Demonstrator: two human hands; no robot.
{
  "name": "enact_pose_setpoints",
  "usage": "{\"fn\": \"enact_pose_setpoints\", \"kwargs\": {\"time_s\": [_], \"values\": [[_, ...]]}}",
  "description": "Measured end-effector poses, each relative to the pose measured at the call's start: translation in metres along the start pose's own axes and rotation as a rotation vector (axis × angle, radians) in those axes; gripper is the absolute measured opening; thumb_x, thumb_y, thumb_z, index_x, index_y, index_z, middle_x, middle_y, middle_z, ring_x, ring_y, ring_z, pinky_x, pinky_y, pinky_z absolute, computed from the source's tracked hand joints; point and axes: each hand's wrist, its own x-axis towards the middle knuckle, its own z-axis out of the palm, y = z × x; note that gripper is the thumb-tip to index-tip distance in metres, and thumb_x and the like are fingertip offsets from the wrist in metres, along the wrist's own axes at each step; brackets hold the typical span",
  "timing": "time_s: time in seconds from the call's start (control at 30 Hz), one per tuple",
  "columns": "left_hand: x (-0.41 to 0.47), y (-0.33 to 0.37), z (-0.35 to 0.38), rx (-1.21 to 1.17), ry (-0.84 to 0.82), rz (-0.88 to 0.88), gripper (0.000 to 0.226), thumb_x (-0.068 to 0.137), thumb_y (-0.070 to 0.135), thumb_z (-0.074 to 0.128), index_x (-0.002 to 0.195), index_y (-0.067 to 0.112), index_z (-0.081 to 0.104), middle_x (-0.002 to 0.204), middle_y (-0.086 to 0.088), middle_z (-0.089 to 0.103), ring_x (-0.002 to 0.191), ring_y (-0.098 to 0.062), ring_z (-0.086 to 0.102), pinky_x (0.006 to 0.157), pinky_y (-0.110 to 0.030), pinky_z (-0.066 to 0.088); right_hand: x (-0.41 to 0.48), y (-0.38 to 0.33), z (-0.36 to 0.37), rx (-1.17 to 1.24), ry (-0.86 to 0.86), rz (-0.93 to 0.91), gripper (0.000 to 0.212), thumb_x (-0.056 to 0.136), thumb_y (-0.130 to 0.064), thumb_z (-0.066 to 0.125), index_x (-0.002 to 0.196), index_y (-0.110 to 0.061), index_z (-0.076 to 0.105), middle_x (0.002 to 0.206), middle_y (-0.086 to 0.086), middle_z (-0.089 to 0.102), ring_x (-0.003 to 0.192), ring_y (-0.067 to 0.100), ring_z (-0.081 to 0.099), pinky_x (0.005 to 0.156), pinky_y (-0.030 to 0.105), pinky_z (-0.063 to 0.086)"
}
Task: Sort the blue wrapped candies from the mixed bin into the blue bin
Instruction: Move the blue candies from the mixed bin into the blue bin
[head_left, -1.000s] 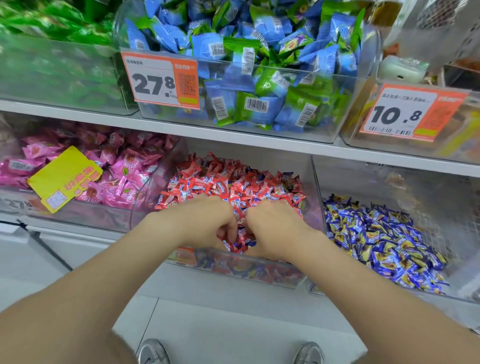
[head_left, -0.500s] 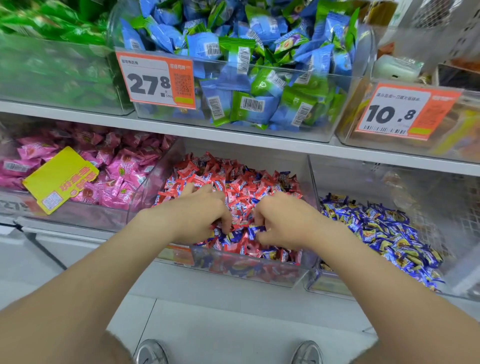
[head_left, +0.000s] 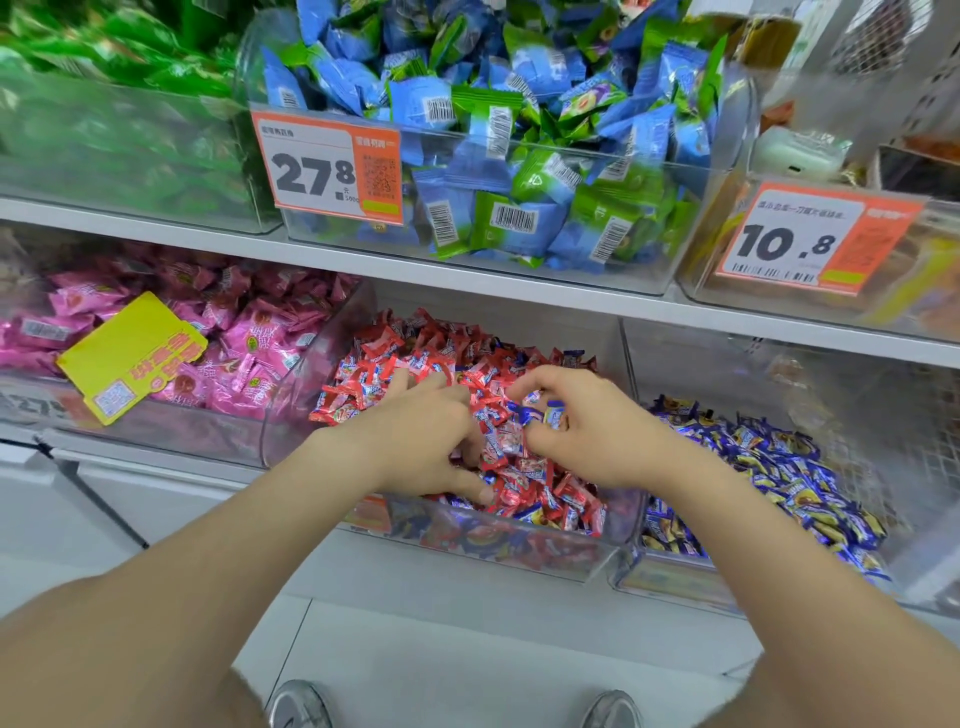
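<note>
The clear mixed bin (head_left: 519, 551) on the lower shelf holds mostly red wrapped candies with a few blue ones among them. My left hand (head_left: 421, 441) lies palm down in the pile, fingers spread and dug into the red candies. My right hand (head_left: 597, 431) sits beside it, thumb and fingertips pinched on blue wrapped candies (head_left: 545, 415) just above the pile. To the right stands the blue bin (head_left: 675, 577), a clear bin filled with blue wrapped candies (head_left: 789, 483).
A bin of pink packets (head_left: 218, 332) with a yellow tag (head_left: 130, 358) stands left of the mixed bin. The upper shelf (head_left: 467, 275) carries bins of green and blue-green packets with orange price tags. White floor and my shoes (head_left: 301, 706) show below.
Both hands have slid deeper into the mixed bin and spread apart. My right hand has pinched up blue candies from the pile.
</note>
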Motion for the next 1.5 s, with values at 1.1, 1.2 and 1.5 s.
{"fn": "enact_pose_setpoints", "kwargs": {"time_s": [1.1,1.2,1.5], "values": [[-0.008,-0.014,-0.003,0.162,-0.026,-0.071,0.032,0.079,0.060,0.077,0.105,0.040,0.072,0.107,0.006,0.028,0.113,-0.023,0.031,0.100,-0.052,0.028,0.030,-0.021,0.052,-0.545,-0.166,-0.043,0.039,0.093,-0.050,0.075,0.094,-0.015,0.058,0.086,0.003,0.056,0.082,0.030,0.059,0.067,0.036,0.043],[-0.011,-0.020,-0.002,0.097,-0.010,-0.051,0.025,0.084,0.055,0.068,0.104,0.040,0.072,0.105,0.008,0.030,0.105,-0.018,0.028,0.097,-0.047,0.027,0.034,-0.013,0.051,-0.430,-0.228,-0.051,0.035,0.086,-0.040,0.085,0.080,-0.017,0.060,0.083,0.005,0.063,0.083,0.031,0.065,0.068,0.038,0.053],[-0.013,-0.026,0.000,-0.054,0.090,-0.121,0.046,0.090,0.053,0.013,0.085,0.031,0.053,0.099,0.009,0.036,0.096,-0.018,0.033,0.094,-0.048,0.032,0.018,-0.004,0.014,-0.192,-0.126,-0.107,0.020,0.099,-0.039,0.069,0.091,-0.025,0.056,0.074,-0.009,0.057,0.072,0.001,0.045,0.064,0.032,0.037]]}}
